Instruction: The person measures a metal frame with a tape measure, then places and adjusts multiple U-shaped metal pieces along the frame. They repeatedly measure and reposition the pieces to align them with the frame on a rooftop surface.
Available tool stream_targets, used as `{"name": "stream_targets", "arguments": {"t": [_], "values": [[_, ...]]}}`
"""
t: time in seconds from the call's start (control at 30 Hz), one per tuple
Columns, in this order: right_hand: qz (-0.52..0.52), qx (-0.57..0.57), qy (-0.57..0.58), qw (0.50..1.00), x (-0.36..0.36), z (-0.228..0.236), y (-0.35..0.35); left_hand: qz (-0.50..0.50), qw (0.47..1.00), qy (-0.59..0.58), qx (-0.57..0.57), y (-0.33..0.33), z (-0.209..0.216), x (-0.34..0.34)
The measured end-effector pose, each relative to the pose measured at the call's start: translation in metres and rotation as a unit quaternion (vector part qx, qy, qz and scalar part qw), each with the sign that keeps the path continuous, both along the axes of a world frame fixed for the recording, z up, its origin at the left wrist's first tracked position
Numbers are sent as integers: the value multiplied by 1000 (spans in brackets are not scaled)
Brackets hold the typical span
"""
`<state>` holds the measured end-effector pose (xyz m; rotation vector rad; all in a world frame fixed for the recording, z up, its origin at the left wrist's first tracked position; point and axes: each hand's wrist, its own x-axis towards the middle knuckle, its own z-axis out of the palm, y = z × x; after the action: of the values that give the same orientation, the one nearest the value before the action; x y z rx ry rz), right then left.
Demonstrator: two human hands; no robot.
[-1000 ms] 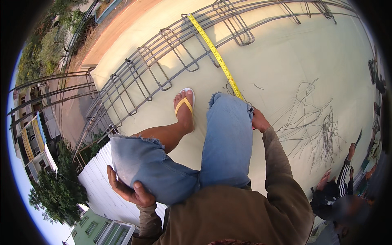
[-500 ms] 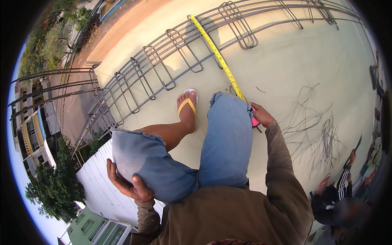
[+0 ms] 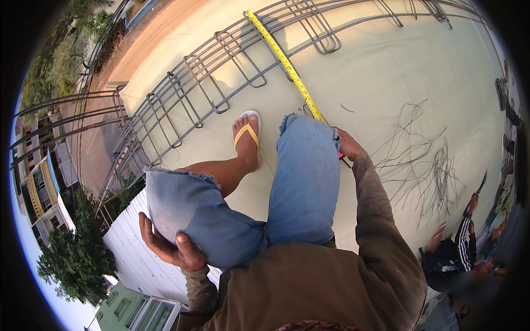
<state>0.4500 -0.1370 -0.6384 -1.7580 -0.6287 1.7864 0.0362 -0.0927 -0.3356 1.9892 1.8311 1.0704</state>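
Floor (image 3: 364,71), smooth and cream, lies beneath us, bearing a long grey steel rebar cage (image 3: 237,62). Right of our frayed blue denim trousers (image 3: 301,182) sprawls thin dark tangled wire (image 3: 439,176). A flat yellow measuring tape (image 3: 285,62) runs from the cage to our bare right hand (image 3: 349,145), curled round a pink case (image 3: 341,155) (mostly hidden); our bare left hand (image 3: 172,256), thumb spread wide, rests against the left knee (image 3: 165,190).

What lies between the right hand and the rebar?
Head view: yellow tape runs over pale surface from the right hand to the rebar, partly hidden by the right knee.
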Motion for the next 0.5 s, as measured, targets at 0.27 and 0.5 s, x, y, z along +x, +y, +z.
{"name": "stream_targets", "arguments": {"t": [0.27, 0.5], "values": [[-12, 26, -12, 1000, 5, -11, 2, 1, 1000, -11, 10, 1, -4, -6], [-48, 61, -105, 991, 39, 2, 12, -34, 999, -13, 4, -2, 0, -3]]}}
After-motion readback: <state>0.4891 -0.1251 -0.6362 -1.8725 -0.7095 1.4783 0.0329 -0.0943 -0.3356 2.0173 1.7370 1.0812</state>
